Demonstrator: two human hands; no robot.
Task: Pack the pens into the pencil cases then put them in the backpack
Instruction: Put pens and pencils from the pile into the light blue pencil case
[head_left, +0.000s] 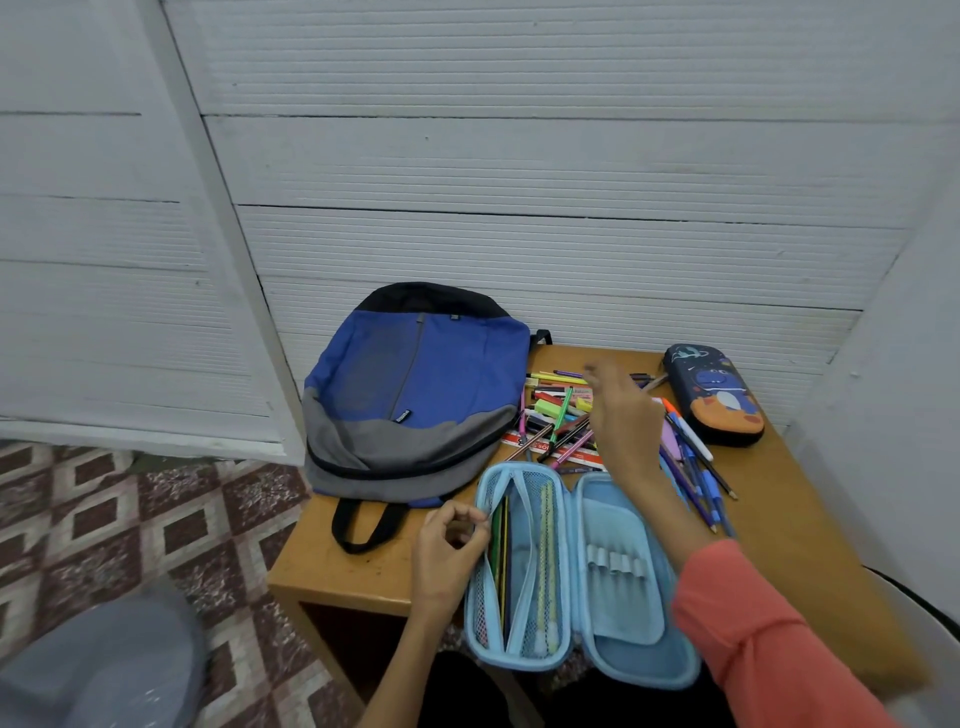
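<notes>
A light blue pencil case lies open at the table's near edge, with several pencils in its left mesh half. My left hand pinches the case's left rim. My right hand, fingers spread and holding nothing, hovers over a heap of coloured pens in the middle of the table. More blue pens lie to the right of that hand. A dark dinosaur-print pencil case sits zipped at the far right. The blue and grey backpack lies flat at the table's left, its zip looking closed.
The small wooden table stands against a white ribbed wall. Patterned red and white floor tiles lie to the left. A grey rounded object sits at the lower left. The backpack's black strap loops toward the table's front.
</notes>
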